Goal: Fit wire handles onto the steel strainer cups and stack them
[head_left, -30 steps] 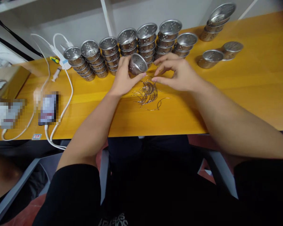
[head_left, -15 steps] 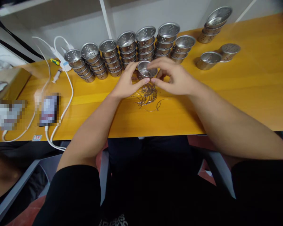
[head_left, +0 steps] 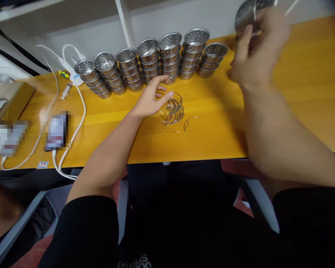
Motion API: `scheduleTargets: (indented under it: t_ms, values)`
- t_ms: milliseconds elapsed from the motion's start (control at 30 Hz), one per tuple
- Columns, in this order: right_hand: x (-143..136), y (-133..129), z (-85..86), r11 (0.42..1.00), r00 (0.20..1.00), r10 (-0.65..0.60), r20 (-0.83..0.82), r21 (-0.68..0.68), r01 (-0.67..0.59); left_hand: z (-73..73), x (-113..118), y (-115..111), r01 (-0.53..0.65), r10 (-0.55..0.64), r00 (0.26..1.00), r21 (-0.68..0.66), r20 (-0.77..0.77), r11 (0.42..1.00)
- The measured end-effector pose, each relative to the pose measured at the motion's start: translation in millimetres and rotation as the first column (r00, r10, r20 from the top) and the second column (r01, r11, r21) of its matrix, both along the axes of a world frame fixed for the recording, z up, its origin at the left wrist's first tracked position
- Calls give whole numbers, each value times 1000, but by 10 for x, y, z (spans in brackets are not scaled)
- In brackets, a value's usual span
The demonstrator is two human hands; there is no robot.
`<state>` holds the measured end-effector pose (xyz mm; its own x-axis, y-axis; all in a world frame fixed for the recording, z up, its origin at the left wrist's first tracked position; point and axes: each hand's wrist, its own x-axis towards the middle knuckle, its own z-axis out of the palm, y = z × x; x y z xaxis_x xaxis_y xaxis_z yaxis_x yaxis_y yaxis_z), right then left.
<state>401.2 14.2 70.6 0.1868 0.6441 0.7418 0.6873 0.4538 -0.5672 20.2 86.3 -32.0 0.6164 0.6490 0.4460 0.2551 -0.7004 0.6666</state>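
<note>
My right hand (head_left: 258, 56), blurred, is raised at the back right with its fingers round a perforated metal cup (head_left: 245, 16). My left hand (head_left: 153, 97) has its fingers apart and holds nothing, just left of a tangled heap of curved metal wires (head_left: 174, 109). Two loose wires (head_left: 185, 125) lie by the heap's front side. Behind my left hand, perforated metal cups (head_left: 147, 50) stand in several nested stacks along the back of the table. The shortest stack (head_left: 214, 54) is at the right end of the row. My right hand and forearm hide whatever is beneath them.
A phone (head_left: 56, 131) with white cables (head_left: 82, 123) lies on the wooden table (head_left: 114, 145) at the left. Near it are a syringe (head_left: 66, 91), a power strip (head_left: 76, 76) and a cardboard box (head_left: 15, 102). Another person's arm (head_left: 2, 201) shows at the lower left.
My right hand has moved from the middle to the back right, holding a cup. The cup between my hands has left that spot. My left hand has stayed near the wires and is now free.
</note>
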Motion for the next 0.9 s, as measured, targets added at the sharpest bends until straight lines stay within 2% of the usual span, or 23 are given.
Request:
scheduleTargets:
  t_ms: [33,100,233,333,433,567,700,900]
  values:
    - [62,91,-57,996,994,-81,73,38,79,-6,3,5,-2,2,1000,1,3,1000]
    - [144,279,-194,992,982,-125,141,51,119,-13,12,6,-15,15,1000,-4,14,1000]
    - [161,569,-447,999,987,-44,153,8,43,-31,21,15,-29,29,999,-12,15,1000]
    - [102,601,-508,995,982,-18,188,-89,35,-29,25,9,-12,12,1000,-14,16,1000]
    - [23,485,-437,965,963,-85,256,-219,143,36,32,-81,-22,22,1000,-3,0,1000]
    - [-69,279,-261,886,901,-172,398,-338,318,184,37,-278,-68,69,997,7,-43,998]
    - [-159,149,-140,863,898,-153,412,-388,324,250,44,-359,-88,88,994,6,-69,996]
    - [-320,43,-19,862,865,-102,491,-391,324,229,48,-336,-85,84,993,-7,-78,996]
